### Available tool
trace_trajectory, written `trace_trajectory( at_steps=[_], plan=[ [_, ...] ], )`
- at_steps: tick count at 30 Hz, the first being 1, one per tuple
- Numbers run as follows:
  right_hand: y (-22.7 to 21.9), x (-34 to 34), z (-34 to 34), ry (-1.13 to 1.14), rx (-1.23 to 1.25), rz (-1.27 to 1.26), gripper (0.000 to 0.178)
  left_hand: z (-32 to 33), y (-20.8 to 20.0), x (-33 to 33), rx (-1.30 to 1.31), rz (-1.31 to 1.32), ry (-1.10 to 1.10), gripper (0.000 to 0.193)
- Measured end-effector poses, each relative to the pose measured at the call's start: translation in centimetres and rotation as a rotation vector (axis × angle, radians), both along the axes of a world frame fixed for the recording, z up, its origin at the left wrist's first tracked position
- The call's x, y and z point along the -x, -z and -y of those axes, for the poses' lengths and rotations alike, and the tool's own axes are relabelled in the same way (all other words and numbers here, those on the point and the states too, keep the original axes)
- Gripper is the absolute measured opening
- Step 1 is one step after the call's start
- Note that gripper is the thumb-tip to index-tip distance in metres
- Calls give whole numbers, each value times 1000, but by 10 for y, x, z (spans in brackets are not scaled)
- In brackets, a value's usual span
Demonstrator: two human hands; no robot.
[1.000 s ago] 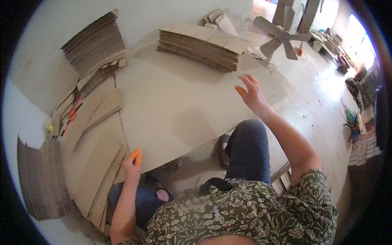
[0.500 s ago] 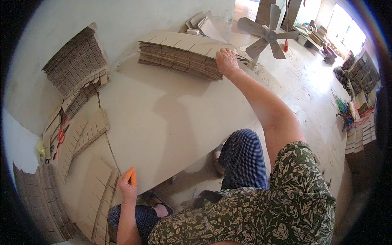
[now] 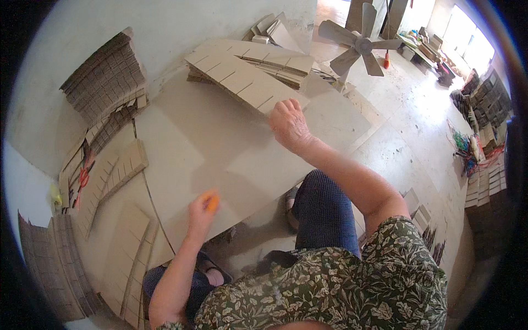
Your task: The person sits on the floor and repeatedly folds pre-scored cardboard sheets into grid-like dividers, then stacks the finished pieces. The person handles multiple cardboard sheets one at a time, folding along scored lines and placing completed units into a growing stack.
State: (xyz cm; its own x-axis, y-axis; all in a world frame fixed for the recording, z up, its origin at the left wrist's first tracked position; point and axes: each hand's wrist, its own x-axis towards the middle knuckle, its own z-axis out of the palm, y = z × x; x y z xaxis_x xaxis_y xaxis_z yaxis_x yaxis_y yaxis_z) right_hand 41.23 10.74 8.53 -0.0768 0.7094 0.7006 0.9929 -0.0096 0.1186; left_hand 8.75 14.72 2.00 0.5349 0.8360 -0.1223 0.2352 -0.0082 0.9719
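Observation:
My right hand [image 3: 290, 125] is closed on the near right end of a slotted cardboard strip [image 3: 239, 78]. The strip lies slantwise across a stack of similar strips [image 3: 286, 59] at the far side of the pale table [image 3: 264, 170]. Whether more than one strip is in this grip I cannot tell. My left hand [image 3: 202, 213] hovers over the table's near part, with orange covers [image 3: 210, 202] on its fingertips. Motion smears those fingers, and nothing shows clearly in them.
More slotted cardboard pieces [image 3: 124, 170] lie on the table's left part, near red-handled scissors [image 3: 83, 177]. A tall cardboard stack [image 3: 107, 77] leans by the wall. Beyond the table's far right corner stands a fan [image 3: 363, 46]. Further cardboard stacks [image 3: 487, 102] line the right side.
My right hand has come nearer, swinging the strip's right end off the stack toward me. My left hand has moved right and away from the table's near edge.

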Motion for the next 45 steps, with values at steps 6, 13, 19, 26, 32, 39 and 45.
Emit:
trace_trajectory(
  at_steps=[6,13,19,26,32,39,45],
  plan=[
    [15,27,3,-51,22,-98,9,-42,-34,-163,470,371,169,33],
    [43,49,26,-121,-317,-658,25,-50,-18,-186,485,391,-116,29],
    [51,49,31,-14,-222,-1657,34,-63,-18,-152,334,291,-222,31],
    [47,30,18,-71,-133,-2003,19,-47,-11,-139,216,275,-273,36],
    [46,20,13,-85,-80,-2139,15,-61,18,-116,183,240,-431,34],
    [58,20,-8,-86,-233,-1987,19,-61,19,-102,186,160,-417,32],
    [41,10,-11,-143,-444,-1901,14,-78,17,-92,116,-8,-354,38]
  ],
)
